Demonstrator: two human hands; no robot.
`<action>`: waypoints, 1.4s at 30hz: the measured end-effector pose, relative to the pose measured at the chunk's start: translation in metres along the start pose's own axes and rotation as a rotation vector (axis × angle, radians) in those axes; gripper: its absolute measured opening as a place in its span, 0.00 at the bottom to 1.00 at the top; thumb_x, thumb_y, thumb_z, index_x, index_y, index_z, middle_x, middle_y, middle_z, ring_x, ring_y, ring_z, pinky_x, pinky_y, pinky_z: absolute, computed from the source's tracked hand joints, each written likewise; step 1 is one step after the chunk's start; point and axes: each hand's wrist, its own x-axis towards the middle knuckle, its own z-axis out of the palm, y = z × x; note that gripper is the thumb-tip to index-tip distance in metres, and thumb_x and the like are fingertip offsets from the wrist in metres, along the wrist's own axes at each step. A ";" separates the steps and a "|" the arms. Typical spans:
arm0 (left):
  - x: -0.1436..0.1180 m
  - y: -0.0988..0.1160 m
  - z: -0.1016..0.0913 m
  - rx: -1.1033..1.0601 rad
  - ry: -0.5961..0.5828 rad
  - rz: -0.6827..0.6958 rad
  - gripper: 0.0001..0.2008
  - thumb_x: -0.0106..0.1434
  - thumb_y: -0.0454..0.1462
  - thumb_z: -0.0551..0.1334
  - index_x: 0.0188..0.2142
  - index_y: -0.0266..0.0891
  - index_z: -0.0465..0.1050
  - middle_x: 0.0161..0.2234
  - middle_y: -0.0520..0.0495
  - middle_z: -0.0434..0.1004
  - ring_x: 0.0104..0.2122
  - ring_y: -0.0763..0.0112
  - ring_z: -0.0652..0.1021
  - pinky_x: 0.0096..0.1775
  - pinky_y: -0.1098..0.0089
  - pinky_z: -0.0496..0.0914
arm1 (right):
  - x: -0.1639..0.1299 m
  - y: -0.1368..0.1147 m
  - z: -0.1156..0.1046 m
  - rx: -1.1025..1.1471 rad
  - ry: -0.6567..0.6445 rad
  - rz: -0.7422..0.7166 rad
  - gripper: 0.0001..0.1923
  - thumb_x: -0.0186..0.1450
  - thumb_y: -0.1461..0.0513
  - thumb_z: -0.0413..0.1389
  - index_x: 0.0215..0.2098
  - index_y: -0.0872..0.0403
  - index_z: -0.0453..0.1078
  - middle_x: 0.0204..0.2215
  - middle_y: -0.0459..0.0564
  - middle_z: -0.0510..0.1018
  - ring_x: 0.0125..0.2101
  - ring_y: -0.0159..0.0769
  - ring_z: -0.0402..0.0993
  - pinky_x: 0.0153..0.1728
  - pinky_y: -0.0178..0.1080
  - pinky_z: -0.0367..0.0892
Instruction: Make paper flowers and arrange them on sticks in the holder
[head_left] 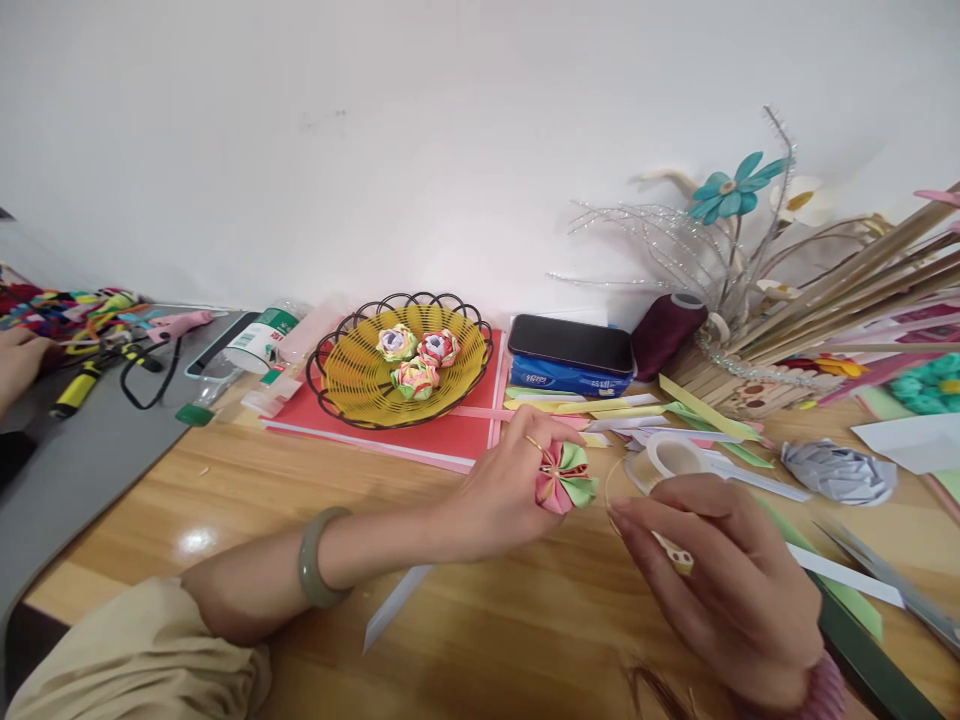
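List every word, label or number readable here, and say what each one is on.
Nothing reads clearly.
Blue tissue pack: white print, too blurred to read.
Bottle: green-and-white label, print too small to read.
Dark phone on the pack: no text visible.
Paper flower in the left hand: no writing.

A plain white wall (420,130) is seen behind a wooden table (510,620). A grey surface (82,450) is set left of the table, where glare is reflected.
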 end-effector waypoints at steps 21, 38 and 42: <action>-0.007 0.009 0.009 -0.299 0.047 -0.043 0.21 0.48 0.30 0.62 0.42 0.42 0.59 0.39 0.47 0.59 0.36 0.71 0.66 0.34 0.70 0.65 | 0.004 -0.011 0.004 0.113 -0.087 0.054 0.18 0.58 0.69 0.54 0.45 0.44 0.66 0.29 0.48 0.72 0.28 0.36 0.72 0.28 0.37 0.68; 0.007 -0.001 -0.002 -1.235 -0.296 -0.548 0.20 0.48 0.37 0.67 0.41 0.39 0.65 0.34 0.45 0.74 0.32 0.68 0.75 0.31 0.69 0.69 | 0.003 0.014 0.007 0.243 -0.175 0.225 0.27 0.60 0.59 0.55 0.56 0.48 0.54 0.49 0.55 0.64 0.49 0.45 0.62 0.46 0.48 0.64; 0.006 -0.006 0.000 -1.176 -0.418 -0.497 0.19 0.57 0.48 0.59 0.42 0.38 0.70 0.42 0.40 0.74 0.37 0.67 0.76 0.35 0.69 0.69 | 0.007 0.011 0.009 0.240 -0.312 0.248 0.29 0.61 0.59 0.55 0.58 0.47 0.51 0.55 0.54 0.63 0.55 0.44 0.59 0.52 0.51 0.60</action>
